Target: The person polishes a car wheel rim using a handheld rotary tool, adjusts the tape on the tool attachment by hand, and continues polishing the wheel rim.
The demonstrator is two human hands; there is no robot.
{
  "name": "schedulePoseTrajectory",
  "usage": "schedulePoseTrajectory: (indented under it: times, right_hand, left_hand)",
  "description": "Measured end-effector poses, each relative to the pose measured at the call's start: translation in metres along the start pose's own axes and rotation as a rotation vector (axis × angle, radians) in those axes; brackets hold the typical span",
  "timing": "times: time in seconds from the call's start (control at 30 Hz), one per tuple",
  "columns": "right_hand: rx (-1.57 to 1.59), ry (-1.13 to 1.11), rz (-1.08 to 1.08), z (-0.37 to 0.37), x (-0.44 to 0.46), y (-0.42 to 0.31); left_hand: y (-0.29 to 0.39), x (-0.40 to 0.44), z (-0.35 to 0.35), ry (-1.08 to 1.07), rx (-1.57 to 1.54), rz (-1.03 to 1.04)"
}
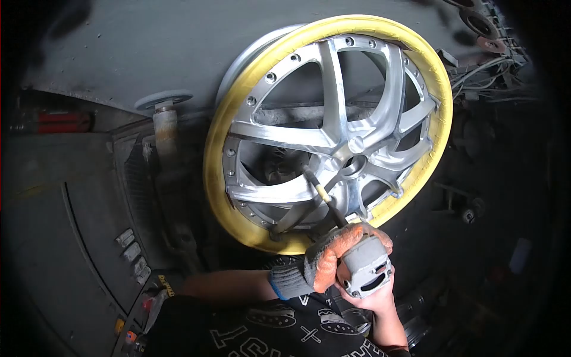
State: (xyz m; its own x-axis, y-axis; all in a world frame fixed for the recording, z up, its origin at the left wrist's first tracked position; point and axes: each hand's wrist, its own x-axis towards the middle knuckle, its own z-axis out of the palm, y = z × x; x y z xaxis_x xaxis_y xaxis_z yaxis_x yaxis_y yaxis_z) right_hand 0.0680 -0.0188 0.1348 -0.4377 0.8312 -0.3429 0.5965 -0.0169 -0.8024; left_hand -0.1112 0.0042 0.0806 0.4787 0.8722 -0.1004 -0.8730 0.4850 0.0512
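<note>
A silver alloy wheel rim (333, 92), its outer lip wrapped in yellow masking tape (215, 160), stands tilted in front of me. My left hand (330, 259), in a grey and orange work glove, is wrapped round the body of a grey die grinder (366, 268). From below, my bare right hand (375, 297) grips the rear of the same grinder; its fingers are partly hidden. The grinder's long shaft (323, 193) reaches up to the spokes near the hub, and its dark tip appears to be at a spoke edge. Whether it touches, I cannot tell.
At the left stands a post with a round disc (163, 99) on top. Several small pale blocks (134, 253) lie on the dark surface at lower left. Cables (491, 77) and round discs (479, 22) are at upper right. A grey panel (148, 47) rises behind the wheel.
</note>
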Motion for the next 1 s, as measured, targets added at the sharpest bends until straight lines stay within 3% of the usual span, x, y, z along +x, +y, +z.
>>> schedulePoseTrajectory:
  times: [0.1,0.17,0.33,0.5,0.63,0.77,0.83,0.9,0.97,1.0]
  right_hand:
    - [-0.168,-0.015,-0.106,0.001,0.003,-0.004]
    - [-0.022,0.099,-0.030,0.009,0.001,-0.008]
    - [-0.008,-0.017,0.066,0.026,-0.012,-0.013]
    - [-0.055,-0.067,-0.114,0.053,-0.001,-0.042]
    - [-0.080,-0.034,-0.135,0.075,-0.009,-0.049]
    - [-0.103,-0.003,-0.139,0.091,0.004,-0.070]
    - [-0.134,0.002,-0.160,0.096,0.013,-0.081]
    - [-0.179,0.014,-0.181,0.100,0.014,-0.088]
    - [-0.194,-0.027,-0.181,0.101,0.012,-0.091]
    - [-0.193,-0.004,-0.179,0.100,0.015,-0.096]
  left_hand:
    - [-0.004,-0.002,-0.006,-0.024,-0.001,0.018]
    - [-0.004,-0.004,-0.011,-0.070,-0.024,-0.002]
    - [0.007,-0.035,-0.008,-0.006,-0.087,-0.104]
    - [0.021,-0.077,-0.001,0.067,-0.132,-0.080]
    - [0.037,-0.102,-0.008,0.026,-0.174,-0.088]
    - [0.024,-0.139,-0.040,0.335,-0.178,-0.076]
    - [0.048,-0.143,-0.027,0.160,-0.367,-0.095]
    - [0.059,-0.138,-0.018,0.180,-0.309,-0.083]
    - [0.075,-0.118,-0.003,-0.007,-0.104,-0.044]
    - [0.075,-0.116,0.000,0.013,-0.068,-0.049]
